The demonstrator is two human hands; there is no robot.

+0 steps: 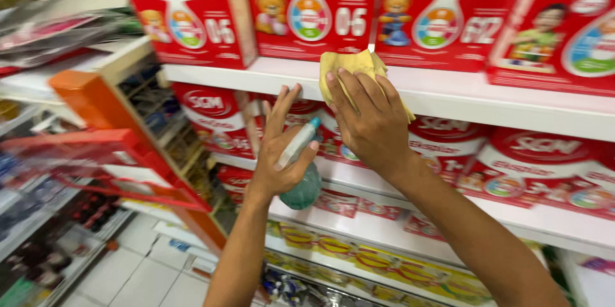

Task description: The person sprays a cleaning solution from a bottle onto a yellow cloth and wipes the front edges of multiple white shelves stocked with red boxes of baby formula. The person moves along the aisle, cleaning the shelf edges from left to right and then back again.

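Right hand (366,121) presses yellow cloth (351,66) flat on shelf edge (448,99), fingers (359,89) spread.

Red and white cartons (307,12) with teddy bear pictures stand in a row on the top white shelf (512,105), more red packs (532,166) on the shelf below. Yellow packages (384,265) line the lower shelves, blurred. An orange shelf end panel (122,127) stands at left, white floor tiles (147,272) beneath it.
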